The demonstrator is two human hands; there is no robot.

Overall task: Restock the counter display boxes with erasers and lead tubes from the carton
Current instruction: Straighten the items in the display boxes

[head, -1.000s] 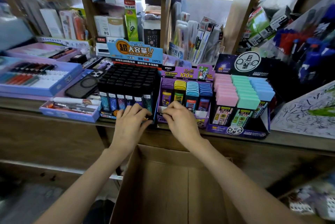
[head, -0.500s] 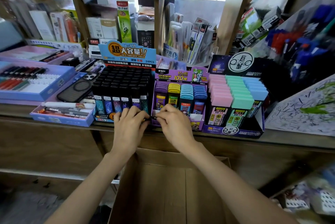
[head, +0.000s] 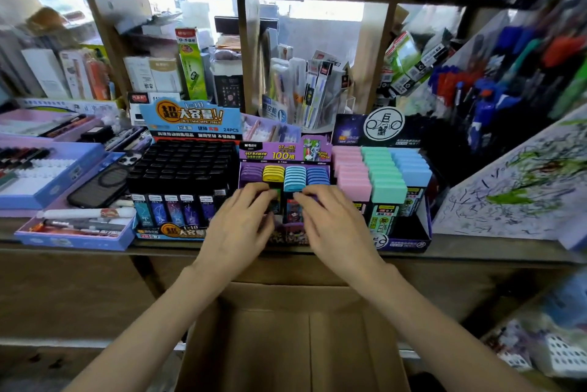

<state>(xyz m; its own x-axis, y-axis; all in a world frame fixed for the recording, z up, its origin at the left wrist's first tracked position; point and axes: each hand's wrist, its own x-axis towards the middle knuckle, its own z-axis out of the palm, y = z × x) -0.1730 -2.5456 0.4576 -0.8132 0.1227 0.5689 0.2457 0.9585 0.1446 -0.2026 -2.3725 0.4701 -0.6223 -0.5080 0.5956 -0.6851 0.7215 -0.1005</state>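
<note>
Purple display box (head: 282, 155) was set at twelve o'clock from the carton (head: 286, 344). Its front lead tubes (head: 290, 210) were touched by the bent fingers of the left hand (head: 241, 226) and right hand (head: 333, 226); actual gripping could not be told.

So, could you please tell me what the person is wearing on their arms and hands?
Nothing that shows. The left hand and right hand are bare, with no gloves, rings or watch visible. The left forearm and right forearm are uncovered down to the picture's lower edge, so no sleeve is in view.
</note>
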